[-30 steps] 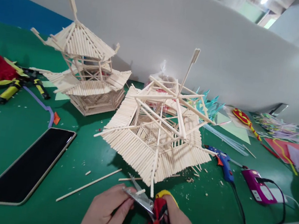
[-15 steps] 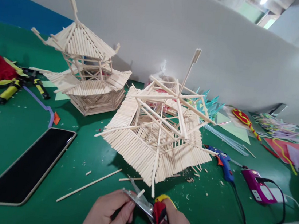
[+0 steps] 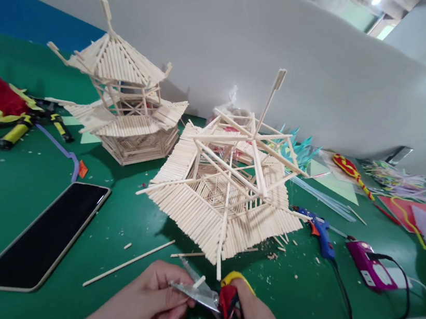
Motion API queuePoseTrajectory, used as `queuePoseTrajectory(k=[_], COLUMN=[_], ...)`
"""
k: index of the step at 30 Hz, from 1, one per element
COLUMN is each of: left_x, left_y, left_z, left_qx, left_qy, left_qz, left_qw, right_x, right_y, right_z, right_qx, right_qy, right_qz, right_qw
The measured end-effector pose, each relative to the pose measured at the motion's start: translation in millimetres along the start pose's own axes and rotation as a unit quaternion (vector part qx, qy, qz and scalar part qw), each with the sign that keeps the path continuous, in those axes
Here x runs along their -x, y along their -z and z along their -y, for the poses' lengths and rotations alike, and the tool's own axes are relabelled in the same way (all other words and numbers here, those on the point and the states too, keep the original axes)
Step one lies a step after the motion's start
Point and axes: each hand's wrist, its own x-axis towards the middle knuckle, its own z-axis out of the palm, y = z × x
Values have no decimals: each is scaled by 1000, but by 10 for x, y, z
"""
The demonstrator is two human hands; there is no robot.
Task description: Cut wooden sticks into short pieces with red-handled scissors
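In front of me, my left hand (image 3: 158,296) is closed, its fingertips pinching a thin wooden stick (image 3: 200,282) whose pale end pokes out between the scissor blades. The rest of that stick is hidden by fingers and blade. My right hand (image 3: 260,317) is wrapped round the red, black and yellow handles of the scissors (image 3: 205,296), whose blades stand apart and point left. Just beyond the hands sits a partly roofed pavilion model (image 3: 195,204) of wooden sticks, with an open frame on top. A loose long stick (image 3: 128,263) lies left of the hands.
A second stick pavilion (image 3: 123,127) with a fuller roof stands back left. A phone (image 3: 43,236) lies at left. To the right are a blue glue gun (image 3: 322,237), a purple power strip (image 3: 371,266) with cables, and coloured paper strips (image 3: 399,179). Wood offcuts are scattered about.
My left hand has shifted and turned slightly, its fingers now lower along the scissor blade. The scissors and my right hand stay almost in place; the view has moved a little.
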Motion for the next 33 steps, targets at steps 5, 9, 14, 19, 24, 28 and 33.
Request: queuePoseTrajectory(k=[5, 9, 14, 19, 24, 28, 33], left_x=[-35, -16, 22, -18, -53, -8, 75], left_y=[-11, -89, -107, -37, -30, -39, -63], left_z=[33, 59, 62, 41, 39, 99, 128], left_qx=[40, -162, -249, -66, 32, -14, -129], left_qy=[3, -73, -134, -10, 6, -9, -29], left_qz=[19, -93, -115, -20, 34, -8, -99], left_qw=[999, 980, 952, 998, 999, 1000, 986], right_x=[19, 27, -33, -77, -13, -5, -40], right_y=[-43, -20, -81, -193, -93, -39, -74], right_z=[-117, -116, -122, -201, -174, -122, -133], right_qx=[47, 60, 20, 13, 49, 118, 156], right_qy=[-6, -5, 16, 6, 27, -24, -31], right_qz=[-11, -39, -58, -82, 14, 25, 32], right_qw=[999, 997, 998, 997, 998, 992, 987])
